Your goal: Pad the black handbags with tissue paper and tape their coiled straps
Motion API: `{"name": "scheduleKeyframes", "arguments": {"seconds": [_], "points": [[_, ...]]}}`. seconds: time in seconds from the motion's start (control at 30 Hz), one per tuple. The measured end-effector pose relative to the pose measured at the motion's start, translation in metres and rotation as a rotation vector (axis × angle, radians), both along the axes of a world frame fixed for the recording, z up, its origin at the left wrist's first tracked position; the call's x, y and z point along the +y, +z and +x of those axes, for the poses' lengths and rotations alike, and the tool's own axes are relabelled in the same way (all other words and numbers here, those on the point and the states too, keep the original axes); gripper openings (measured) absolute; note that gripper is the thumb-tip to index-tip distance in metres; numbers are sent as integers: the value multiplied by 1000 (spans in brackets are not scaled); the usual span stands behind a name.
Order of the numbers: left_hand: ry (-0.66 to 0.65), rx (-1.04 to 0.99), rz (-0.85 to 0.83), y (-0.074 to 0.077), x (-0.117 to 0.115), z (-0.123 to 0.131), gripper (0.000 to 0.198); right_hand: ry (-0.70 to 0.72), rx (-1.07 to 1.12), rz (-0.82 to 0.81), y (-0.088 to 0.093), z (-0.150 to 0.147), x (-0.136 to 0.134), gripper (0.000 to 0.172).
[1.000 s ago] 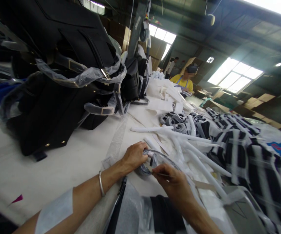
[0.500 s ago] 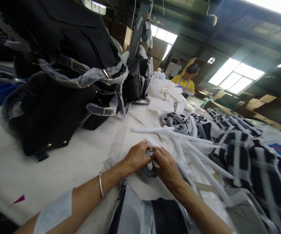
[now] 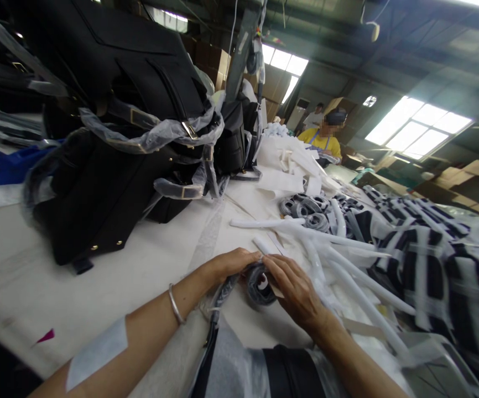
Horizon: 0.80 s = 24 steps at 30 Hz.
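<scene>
My left hand and my right hand meet over a grey coiled strap roll wrapped in clear plastic on the white table. Left-hand fingers curl around the roll's left side; a silver bangle is on that wrist. The right hand's fingers lie over the roll's right side, with a pale strip showing under them. A loose end of the strap trails down towards me. A black bag piece in plastic lies at the near edge between my forearms.
Large black bags in clear plastic are piled at the left. White foam tubes, more grey strap rolls and black-and-white striped pieces cover the right. A person in yellow works at the far end.
The right hand came up from below the roll to close on it beside the left hand. The roll now stands more on edge, and the view has shifted slightly left.
</scene>
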<state>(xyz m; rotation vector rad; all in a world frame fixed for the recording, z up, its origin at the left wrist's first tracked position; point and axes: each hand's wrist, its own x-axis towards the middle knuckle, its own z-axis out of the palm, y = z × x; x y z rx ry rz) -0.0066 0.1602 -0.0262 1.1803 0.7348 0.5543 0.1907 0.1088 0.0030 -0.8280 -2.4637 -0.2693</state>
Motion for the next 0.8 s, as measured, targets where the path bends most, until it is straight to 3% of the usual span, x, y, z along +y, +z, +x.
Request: {"name": "scheduleKeyframes", "arguments": {"seconds": [0.17,0.37,0.6,0.7,0.8], "points": [[15,-132,-102,0,5,-1,48,13,-42,-7,5,-2,-4,47],[48,-121,-107,-1,7,-3,40,40,-27,29,10,-9,-7,37],[190,-25,67,-5,8,4,27,39,-19,-145,8,-7,-7,40],[271,54,189,-3,6,8,20,27,137,-210,7,-10,-8,40],[333,132,301,3,2,10,14,-83,370,-317,6,-15,-8,24]]}}
